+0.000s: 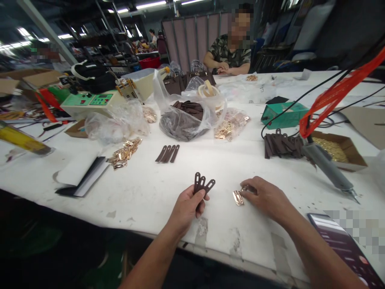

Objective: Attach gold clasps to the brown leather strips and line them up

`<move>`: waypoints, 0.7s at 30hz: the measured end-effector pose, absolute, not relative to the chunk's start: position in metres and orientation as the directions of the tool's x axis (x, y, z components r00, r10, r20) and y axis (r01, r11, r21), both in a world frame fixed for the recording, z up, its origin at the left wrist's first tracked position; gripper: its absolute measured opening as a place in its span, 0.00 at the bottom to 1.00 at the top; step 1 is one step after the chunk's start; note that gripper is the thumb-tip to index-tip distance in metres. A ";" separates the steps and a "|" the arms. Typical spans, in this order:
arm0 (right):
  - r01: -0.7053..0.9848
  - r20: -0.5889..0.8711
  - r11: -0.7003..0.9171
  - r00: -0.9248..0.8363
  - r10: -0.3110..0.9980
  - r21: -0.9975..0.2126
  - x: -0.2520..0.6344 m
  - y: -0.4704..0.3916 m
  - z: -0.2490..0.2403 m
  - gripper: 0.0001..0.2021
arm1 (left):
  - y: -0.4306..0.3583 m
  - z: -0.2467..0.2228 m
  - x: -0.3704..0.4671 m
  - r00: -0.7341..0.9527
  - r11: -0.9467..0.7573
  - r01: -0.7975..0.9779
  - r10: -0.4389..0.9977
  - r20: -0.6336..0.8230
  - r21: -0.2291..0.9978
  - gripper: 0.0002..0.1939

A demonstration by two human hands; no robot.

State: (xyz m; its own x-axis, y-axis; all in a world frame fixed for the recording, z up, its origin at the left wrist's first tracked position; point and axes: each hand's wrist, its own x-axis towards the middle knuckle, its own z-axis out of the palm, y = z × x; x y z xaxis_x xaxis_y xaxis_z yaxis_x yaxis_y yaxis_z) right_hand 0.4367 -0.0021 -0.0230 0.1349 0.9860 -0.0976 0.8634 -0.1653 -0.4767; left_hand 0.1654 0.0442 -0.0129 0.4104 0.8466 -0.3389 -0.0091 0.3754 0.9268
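Three straps in our left hand, gold plates at our right hand

Our left hand grasps the three straps between thumb and fingers, in a small fan above the near part of the table. The fingers of our right hand are bent over the plates: one lies just beside the fingertips, another is partly hidden under them, so we cannot tell if it is firmly pinched.

For doing this step well, we judge it better to hold the fan open, so that every slot is free, and to press only lightly, because the straps seem easy to bend. We should take a plate by its edges, since it is small and can probably slip.

The straps look dark brown, narrow and flat; their upper ends are rounded, with a long slot. Four other straps lie side by side beyond our left hand. The plates look shiny.
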 end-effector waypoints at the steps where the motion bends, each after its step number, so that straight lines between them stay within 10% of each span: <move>1: 0.863 -0.111 -0.149 0.109 0.988 -0.482 0.438 -0.001 -0.021 0.11 | 0.044 -0.014 0.165 0.413 0.373 -0.017 0.848 -0.333 0.928 0.14; 21: 0.908 -0.112 -0.076 0.032 0.993 -0.412 0.440 -0.004 -0.008 0.09 | 0.037 -0.012 0.155 0.397 0.377 -0.162 0.871 -0.289 0.912 0.14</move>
State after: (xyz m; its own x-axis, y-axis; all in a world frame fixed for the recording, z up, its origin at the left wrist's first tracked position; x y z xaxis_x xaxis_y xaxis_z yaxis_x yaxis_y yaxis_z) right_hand 0.4402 -0.0039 -0.0081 0.0321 0.9932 -0.1117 0.9079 -0.0757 -0.4124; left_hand 0.1553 0.0374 -0.0125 0.3971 0.8710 -0.2893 -0.1624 0.3769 0.9119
